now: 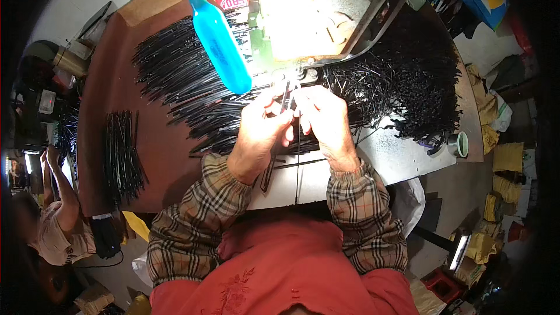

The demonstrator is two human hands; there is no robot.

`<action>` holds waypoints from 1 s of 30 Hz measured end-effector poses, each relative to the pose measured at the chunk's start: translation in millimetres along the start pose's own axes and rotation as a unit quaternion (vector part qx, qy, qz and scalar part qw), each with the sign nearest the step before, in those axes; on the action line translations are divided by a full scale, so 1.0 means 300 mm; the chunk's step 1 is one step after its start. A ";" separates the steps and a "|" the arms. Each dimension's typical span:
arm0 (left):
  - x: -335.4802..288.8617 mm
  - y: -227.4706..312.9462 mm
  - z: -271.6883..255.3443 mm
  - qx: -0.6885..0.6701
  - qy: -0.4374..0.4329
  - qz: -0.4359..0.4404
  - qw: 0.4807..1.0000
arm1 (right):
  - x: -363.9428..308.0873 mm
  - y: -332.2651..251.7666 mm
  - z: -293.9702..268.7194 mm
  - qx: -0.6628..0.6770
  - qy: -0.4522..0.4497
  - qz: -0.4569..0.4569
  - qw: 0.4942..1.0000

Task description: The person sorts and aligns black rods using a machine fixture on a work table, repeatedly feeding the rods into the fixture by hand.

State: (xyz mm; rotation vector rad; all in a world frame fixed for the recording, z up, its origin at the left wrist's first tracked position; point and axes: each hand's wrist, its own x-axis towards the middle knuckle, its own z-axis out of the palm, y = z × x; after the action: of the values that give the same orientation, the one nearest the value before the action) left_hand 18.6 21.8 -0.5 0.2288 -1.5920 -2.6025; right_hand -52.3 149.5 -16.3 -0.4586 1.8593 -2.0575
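Note:
My left hand (pixel 257 131) is closed, pinching a thin black rod (pixel 286 98) near the base of a brightly lit machine (pixel 367 20). Close beside it, my right hand (pixel 329 119) is also closed, its fingertips meeting in front of the machine's small metal working parts (pixel 300 74). Glare washes out the fingertips, so what the right hand grips cannot be made out. Below the hands, a thin dark rod (pixel 298 169) runs down to the table edge. Another black rod (pixel 267 176) slants under my left wrist.
Black rods (pixel 175 76) lie heaped on the brown table cover (pixel 108 46); a smaller bundle (pixel 121 154) lies left. A dense pile (pixel 414 81) fills the right side, by a green cup (pixel 462 144). A blue elongated object (pixel 219 46) hangs above. A person (pixel 61 216) works at far left.

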 end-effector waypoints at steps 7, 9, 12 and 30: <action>0.003 -0.008 0.000 -0.022 0.011 0.009 1.000 | -0.001 0.004 0.003 0.014 0.015 -0.014 1.000; 0.004 -0.016 -0.003 -0.020 0.003 0.008 1.000 | -0.003 0.009 0.004 0.024 0.016 -0.012 1.000; 0.002 -0.012 -0.005 -0.019 0.009 0.006 1.000 | -0.001 0.011 0.010 0.023 0.006 -0.020 1.000; -0.002 -0.018 0.003 0.003 0.026 0.008 1.000 | -0.009 0.003 0.013 0.038 0.003 -0.047 0.998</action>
State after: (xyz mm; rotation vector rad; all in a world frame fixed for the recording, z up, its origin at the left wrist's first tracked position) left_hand 19.1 25.0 -5.0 0.2806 -1.5785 -2.5583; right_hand -48.3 147.2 -17.0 -0.5304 1.7872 -2.1839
